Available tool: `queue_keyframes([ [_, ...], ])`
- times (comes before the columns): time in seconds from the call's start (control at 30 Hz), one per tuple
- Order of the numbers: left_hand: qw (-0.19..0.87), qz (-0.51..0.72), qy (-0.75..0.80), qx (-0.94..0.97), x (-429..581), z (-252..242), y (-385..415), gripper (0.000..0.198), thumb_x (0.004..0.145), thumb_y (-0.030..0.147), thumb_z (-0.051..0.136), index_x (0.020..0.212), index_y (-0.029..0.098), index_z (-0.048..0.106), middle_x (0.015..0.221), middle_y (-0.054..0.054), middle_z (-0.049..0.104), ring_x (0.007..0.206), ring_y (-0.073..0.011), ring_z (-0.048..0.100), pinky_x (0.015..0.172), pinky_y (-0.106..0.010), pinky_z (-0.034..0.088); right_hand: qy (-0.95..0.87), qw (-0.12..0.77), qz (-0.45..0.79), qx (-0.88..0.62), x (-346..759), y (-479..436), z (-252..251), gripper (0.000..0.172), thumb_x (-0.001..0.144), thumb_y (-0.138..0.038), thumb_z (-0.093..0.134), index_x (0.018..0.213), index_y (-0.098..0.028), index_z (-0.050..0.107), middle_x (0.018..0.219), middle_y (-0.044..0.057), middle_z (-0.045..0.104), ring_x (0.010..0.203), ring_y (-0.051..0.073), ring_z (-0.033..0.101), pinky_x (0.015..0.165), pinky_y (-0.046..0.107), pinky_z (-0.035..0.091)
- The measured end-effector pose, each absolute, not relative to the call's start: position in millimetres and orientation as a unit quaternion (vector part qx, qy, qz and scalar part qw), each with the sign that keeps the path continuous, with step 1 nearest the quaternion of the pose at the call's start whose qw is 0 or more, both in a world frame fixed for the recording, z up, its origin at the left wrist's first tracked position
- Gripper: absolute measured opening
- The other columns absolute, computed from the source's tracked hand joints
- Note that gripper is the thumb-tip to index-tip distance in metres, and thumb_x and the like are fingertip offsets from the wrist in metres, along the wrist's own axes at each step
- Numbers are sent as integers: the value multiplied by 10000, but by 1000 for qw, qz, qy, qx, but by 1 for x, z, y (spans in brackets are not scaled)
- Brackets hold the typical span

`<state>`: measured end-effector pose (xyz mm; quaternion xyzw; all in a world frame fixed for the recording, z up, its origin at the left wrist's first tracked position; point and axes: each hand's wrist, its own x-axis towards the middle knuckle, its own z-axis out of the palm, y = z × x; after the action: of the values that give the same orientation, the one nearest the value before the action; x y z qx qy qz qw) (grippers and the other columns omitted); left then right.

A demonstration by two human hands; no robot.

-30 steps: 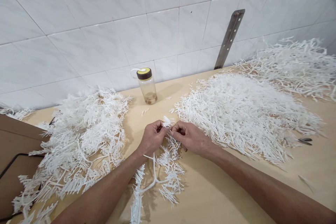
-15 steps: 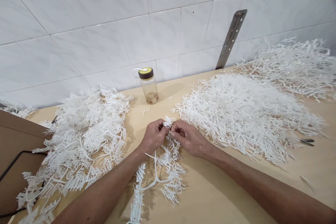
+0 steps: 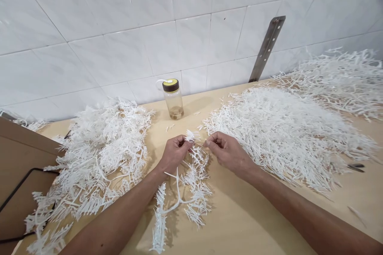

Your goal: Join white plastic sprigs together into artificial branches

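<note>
My left hand [image 3: 173,154] is closed, pinching a white plastic branch [image 3: 196,197]. A tufted tip of it stands up above the thumb, while forked stems with bristly ends hang down and lie on the table between my forearms. To the right, my right hand [image 3: 231,154] is closed in a pinch, slightly apart from the tuft. Whatever may be between its fingertips is too small to make out. Just beyond that hand lies a wide heap of loose white bristly sprigs [image 3: 284,135].
A pile of white branches [image 3: 110,155] covers the table's left side, beside a cardboard box [image 3: 26,179]. A lidded clear bottle [image 3: 173,103] stands near the tiled wall. A metal bracket [image 3: 267,50] leans there. More white stems [image 3: 338,81] and dark scissors-like handles [image 3: 356,167] lie right.
My right hand has moved away from the left hand, to the right, still pinched. My left hand keeps its hold on the branch. The whole view has shifted slightly.
</note>
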<state>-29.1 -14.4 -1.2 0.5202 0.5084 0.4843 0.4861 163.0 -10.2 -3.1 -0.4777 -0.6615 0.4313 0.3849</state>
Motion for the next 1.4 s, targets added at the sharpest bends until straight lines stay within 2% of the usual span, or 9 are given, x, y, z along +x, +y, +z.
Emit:
queue_keyframes([
  [0.17,473,485,506,534,-28,-3,-14,272,722,378,750,613,161,627,559,15,581,537,-104,506,549,-227,396,-652,410,288,-570,180,3,2,148,846,-341,621,864,-195,615,803,39,664,675,167,585,654,313,460],
  [0.27,475,479,497,546,-27,-4,-15,270,738,387,742,648,157,633,592,11,595,567,-110,526,561,-227,408,-695,417,229,-539,180,-1,8,120,880,-302,592,909,-200,648,874,48,683,686,163,602,670,312,476],
  [0.4,478,471,483,562,-27,-6,-16,282,762,408,732,704,148,639,613,13,592,584,-110,526,573,-228,416,-770,405,253,-424,164,-17,12,132,918,-285,580,917,-203,683,911,55,680,689,151,598,629,284,476],
  [0.57,476,464,479,574,-27,-9,-15,288,775,423,719,747,144,655,653,-2,616,629,-127,554,611,-244,442,-793,347,233,-443,151,-26,4,62,873,-201,649,903,-199,704,904,49,660,696,148,578,679,307,451],
  [0.63,469,462,484,577,-26,-8,-15,285,774,420,717,747,141,662,655,-2,614,624,-122,539,597,-238,430,-795,335,239,-446,150,-26,1,84,863,-145,637,861,-197,701,857,37,648,704,149,573,687,305,439],
  [0.9,461,455,488,585,-26,-7,-16,266,780,397,703,753,134,670,668,-3,609,636,-121,523,586,-230,409,-767,325,296,-466,147,-25,0,93,814,-94,615,787,-177,647,748,8,597,628,129,534,601,271,394],
  [1.13,468,451,487,583,-26,-8,-15,266,763,383,708,688,137,639,623,11,579,599,-105,498,575,-224,390,-734,350,367,-451,147,-24,-3,44,821,-161,630,787,-188,636,768,-1,606,598,114,514,566,262,394],
  [1.4,482,438,482,587,-25,-6,-17,299,781,411,699,667,145,625,630,5,590,599,-109,509,562,-220,398,-786,394,309,-364,145,-25,-8,169,843,-47,549,743,-183,542,831,18,531,725,135,501,644,273,407],
])
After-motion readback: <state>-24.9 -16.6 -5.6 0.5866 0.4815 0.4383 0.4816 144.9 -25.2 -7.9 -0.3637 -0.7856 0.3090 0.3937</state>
